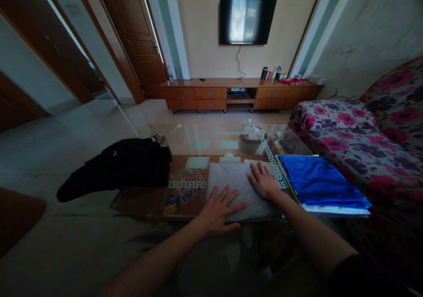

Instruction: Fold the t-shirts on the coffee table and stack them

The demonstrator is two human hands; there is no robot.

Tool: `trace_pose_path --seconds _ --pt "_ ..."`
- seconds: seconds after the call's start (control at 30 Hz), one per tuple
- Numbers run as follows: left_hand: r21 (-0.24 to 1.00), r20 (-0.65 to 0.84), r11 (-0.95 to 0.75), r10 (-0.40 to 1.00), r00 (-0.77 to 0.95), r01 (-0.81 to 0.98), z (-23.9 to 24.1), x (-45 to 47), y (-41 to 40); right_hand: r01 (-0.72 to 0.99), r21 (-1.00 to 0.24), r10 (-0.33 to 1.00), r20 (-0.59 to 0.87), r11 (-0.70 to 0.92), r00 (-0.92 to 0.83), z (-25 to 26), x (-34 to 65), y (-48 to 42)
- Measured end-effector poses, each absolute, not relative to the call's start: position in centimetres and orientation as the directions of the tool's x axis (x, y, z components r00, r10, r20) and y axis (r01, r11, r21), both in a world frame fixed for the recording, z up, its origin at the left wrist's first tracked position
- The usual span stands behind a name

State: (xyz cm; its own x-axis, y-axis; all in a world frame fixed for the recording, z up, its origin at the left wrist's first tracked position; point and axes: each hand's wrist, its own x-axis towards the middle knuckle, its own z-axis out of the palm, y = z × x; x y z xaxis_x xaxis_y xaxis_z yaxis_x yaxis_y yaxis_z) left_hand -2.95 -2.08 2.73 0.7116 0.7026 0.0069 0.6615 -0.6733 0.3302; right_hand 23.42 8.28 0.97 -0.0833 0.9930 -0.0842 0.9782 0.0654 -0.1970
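Note:
A folded grey cloth (239,180), probably a garment, lies flat near the front edge of the glass table. My left hand (220,211) rests on its near left part with the fingers spread. Further back, at the cloth's right side, my right hand (264,180) presses down flat, fingers apart. Neither hand grips anything. To the right sits a folded blue cloth (320,180) with a shiny look, on top of something white. A black garment (122,167) is heaped at the left, partly hanging past the table's edge.
The glass table (185,140) has a patterned border and a lower shelf with a basket (249,145) visible through it. A flowered sofa (357,142) stands at the right. Against the far wall are a wooden TV cabinet (209,93) and a television (247,21).

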Motion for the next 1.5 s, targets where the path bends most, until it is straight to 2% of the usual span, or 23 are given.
trace_pose_path --seconds 0.1,0.2,0.27,0.33,0.43,0.5,0.6,0.7,0.83,0.9,1.0,1.13,1.37,1.5 --pt "0.346 0.01 -0.616 0.757 0.653 0.708 2.2 -3.2 -2.0 0.974 -0.21 0.992 -0.072 0.083 -0.1 0.8 23.7 8.4" --pt "0.397 0.032 -0.474 0.863 0.504 0.786 1.3 -3.2 -0.5 0.972 -0.218 0.993 -0.06 0.089 -0.105 0.5 23.8 8.5" --pt "0.422 0.054 -0.306 0.948 0.313 0.854 0.7 -3.1 1.4 0.971 -0.223 0.993 -0.056 0.089 -0.104 0.5 23.6 8.4" --pt "0.438 0.061 -0.07 0.997 0.048 0.896 0.2 -3.1 3.7 0.974 -0.222 0.998 -0.039 0.047 -0.057 0.6 23.2 8.3" --pt "0.541 -0.016 0.225 0.966 -0.257 0.81 0.3 -3.4 7.1 0.965 -0.231 0.992 0.009 -0.121 0.127 0.9 22.6 8.4" --pt "0.681 -0.098 0.29 0.946 -0.309 0.673 0.6 -3.8 9.0 0.939 -0.261 0.972 0.009 -0.223 0.233 1.2 22.8 8.8" --pt "0.817 -0.185 0.299 0.945 -0.269 0.492 1.0 -4.2 10.8 0.884 -0.343 0.947 -0.083 -0.318 0.309 1.6 24.0 9.7" --pt "0.855 -0.259 0.337 0.936 -0.237 0.395 1.2 -4.2 11.4 0.77 -0.496 0.916 -0.23 -0.402 0.33 1.9 25.8 10.5" --pt "0.89 -0.364 0.383 0.923 -0.12 0.248 1.6 -3.9 11.1 0.439 -0.764 0.881 -0.426 -0.472 0.207 2.4 27.3 10.5" --pt "0.893 -0.4 0.402 0.915 -0.054 0.2 2.1 -4.0 10.9 0.249 -0.837 0.872 -0.483 -0.487 0.082 2.7 27.4 10.0" --pt "0.885 -0.465 0.463 0.88 0.091 0.043 3.1 -4.5 10.6 0.092 -0.883 0.881 -0.468 -0.461 -0.073 3.7 27.4 9.1" --pt "0.831 -0.464 0.518 0.846 0.26 -0.204 4.4 -5.7 10.1 0.085 -0.9 0.896 -0.435 -0.428 -0.092 5.3 27.6 7.9" --pt "0.839 -0.367 0.456 0.877 0.31 -0.297 6.0 -7.2 8.6 0.107 -0.916 0.915 -0.396 -0.387 -0.081 7.5 27.6 6.9" --pt "0.857 -0.325 0.397 0.911 0.255 -0.328 5.6 -7.0 8.4 0.067 -0.906 0.899 -0.422 -0.417 -0.113 7.0 27.6 7.1"
